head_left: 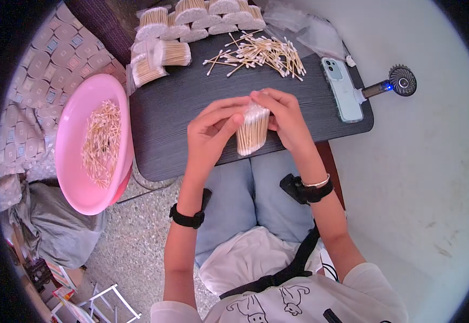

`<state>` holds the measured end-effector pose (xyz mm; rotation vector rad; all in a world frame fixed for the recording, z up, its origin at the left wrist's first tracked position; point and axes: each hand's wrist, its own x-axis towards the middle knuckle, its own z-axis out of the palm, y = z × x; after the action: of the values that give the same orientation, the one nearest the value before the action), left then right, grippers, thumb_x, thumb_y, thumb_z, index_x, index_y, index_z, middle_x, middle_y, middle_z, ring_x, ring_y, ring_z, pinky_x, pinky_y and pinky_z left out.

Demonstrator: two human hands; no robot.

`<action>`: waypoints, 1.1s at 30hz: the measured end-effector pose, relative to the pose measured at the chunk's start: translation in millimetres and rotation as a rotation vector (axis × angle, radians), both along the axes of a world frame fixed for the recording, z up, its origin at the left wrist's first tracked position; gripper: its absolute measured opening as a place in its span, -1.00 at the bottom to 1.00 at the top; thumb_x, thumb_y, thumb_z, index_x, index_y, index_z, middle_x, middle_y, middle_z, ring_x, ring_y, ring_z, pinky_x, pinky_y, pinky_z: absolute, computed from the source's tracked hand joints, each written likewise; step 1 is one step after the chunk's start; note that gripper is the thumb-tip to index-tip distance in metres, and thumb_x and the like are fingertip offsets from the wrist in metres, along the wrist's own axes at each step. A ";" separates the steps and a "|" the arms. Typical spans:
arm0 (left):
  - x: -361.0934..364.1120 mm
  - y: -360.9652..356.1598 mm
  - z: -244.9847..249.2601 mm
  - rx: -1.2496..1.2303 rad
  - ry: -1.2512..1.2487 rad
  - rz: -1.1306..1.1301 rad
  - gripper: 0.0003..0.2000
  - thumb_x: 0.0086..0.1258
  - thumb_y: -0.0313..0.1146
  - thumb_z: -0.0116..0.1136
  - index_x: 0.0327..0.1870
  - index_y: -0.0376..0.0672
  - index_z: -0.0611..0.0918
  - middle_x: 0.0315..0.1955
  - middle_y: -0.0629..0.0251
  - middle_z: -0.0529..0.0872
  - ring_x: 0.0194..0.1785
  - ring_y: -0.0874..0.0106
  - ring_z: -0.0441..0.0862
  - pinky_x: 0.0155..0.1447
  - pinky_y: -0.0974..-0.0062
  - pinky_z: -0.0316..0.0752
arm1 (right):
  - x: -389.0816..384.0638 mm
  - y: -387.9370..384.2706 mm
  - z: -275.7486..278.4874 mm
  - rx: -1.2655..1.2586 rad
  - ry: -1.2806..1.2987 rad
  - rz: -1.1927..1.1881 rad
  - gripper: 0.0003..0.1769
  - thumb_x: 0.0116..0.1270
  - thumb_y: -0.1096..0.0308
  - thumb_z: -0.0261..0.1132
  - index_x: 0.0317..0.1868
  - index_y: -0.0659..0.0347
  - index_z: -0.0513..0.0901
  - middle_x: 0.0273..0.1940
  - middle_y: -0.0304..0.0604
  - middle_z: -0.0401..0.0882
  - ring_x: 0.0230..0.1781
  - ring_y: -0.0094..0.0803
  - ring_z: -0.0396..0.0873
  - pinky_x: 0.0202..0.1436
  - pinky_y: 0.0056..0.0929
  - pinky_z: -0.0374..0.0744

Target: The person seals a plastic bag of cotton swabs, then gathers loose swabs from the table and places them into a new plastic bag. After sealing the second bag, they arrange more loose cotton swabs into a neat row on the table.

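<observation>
- My left hand (213, 125) and right hand (283, 114) are gripping an upright bundle of white-tipped wooden swabs (251, 135), fingers narrowed around its upper sides, probably keeping the sticks aligned.
- I am holding it over the near edge of the black wood-grain table (162, 126), seemingly for close handling.
- Beyond, a loose heap of similar swabs (269, 53) is lying apart from stacked, clear-bagged bundles (190, 12), presumably avoiding mixing.

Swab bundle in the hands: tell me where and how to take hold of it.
Probably best around the middle of the swab bundle, across its bare sticks, coming from the wearer's side, below the hands. The left hand and right hand hold it near its upper end, leaving the stick section exposed. Parallel sticks suggest a light squeeze across them.
</observation>
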<state>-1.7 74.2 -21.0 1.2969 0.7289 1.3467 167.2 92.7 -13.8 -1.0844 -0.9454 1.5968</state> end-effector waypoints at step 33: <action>-46.5 27.8 -9.7 0.076 0.754 0.562 -0.75 0.28 -0.36 0.21 -0.06 -0.24 0.65 -0.12 0.13 0.61 -0.03 0.18 0.55 0.13 0.36 0.40 | 19.6 35.8 -38.8 0.952 -1.575 -0.304 -0.55 0.18 0.37 0.28 0.12 0.20 0.50 0.14 0.00 0.38 0.25 0.01 0.26 0.28 -0.02 0.29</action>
<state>-48.2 102.0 -30.7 1.7599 1.6675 1.2978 186.8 128.5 -52.6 -1.5029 -2.0374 -0.3543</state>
